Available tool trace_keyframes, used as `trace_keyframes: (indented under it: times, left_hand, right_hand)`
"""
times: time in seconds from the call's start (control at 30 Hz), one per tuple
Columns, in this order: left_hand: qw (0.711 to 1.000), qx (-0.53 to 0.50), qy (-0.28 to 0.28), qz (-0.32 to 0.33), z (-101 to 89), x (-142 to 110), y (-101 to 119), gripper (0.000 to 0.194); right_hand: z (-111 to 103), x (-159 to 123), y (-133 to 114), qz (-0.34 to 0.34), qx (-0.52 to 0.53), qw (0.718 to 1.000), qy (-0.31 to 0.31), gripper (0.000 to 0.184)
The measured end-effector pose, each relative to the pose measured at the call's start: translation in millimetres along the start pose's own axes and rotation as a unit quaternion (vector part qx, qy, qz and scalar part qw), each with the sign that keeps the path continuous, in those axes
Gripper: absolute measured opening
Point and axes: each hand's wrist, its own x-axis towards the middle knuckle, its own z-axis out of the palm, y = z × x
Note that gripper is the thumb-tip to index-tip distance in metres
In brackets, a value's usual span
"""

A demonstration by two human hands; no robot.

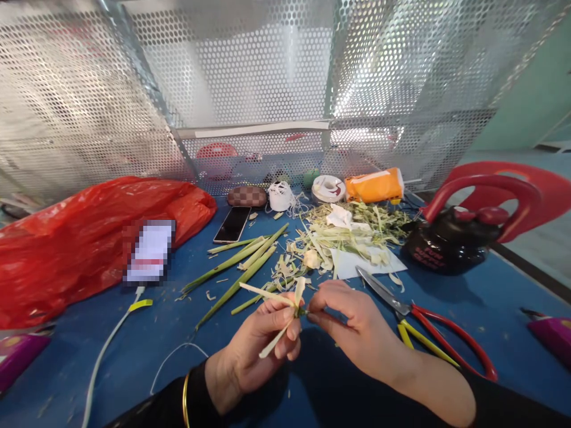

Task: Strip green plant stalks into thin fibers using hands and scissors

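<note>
My left hand (263, 336), with a gold bangle at the wrist, pinches a small bundle of pale leaf strips (300, 291). The strips' ends stick out to the left, upward and downward, and a dark green bit shows at the right side. Thumb and forefinger of my right hand (350, 315) close together at that green end; what lies between these fingertips is too small to make out. Beyond the hands lie long green leaf stalks (241, 285) and a heap of leaf scraps (352, 238). Large shears (388, 297) with red handles rest beside my right forearm.
Yellow-handled pliers or cutters (428, 342) lie under the shears. A black kettle (450, 244) stands right; a red plastic bag (89, 238) and a lit phone (149, 252) are left. At the back are a dark phone (232, 224), white string (281, 196), a tape roll (329, 188) and an orange packet (375, 185).
</note>
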Motion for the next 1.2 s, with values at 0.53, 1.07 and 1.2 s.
trace_keyframes:
  times: [0.53,1.07,1.2]
  left_hand:
    - [1.000,-0.002,0.014,-0.027,-5.1,1,-4,0.018]
    - [0.996,0.060,0.067,-0.004,1.2,3,-2,0.021]
    - [0.993,0.094,0.062,-0.018,-1.9,3,0,0.019]
  right_hand:
    - [13,-2,8,0.119,0.124,0.985,0.013,0.018]
    - [19,-2,13,0.111,0.086,0.989,0.038,0.021]
    - [19,0,15,0.129,0.134,0.982,0.014,0.023]
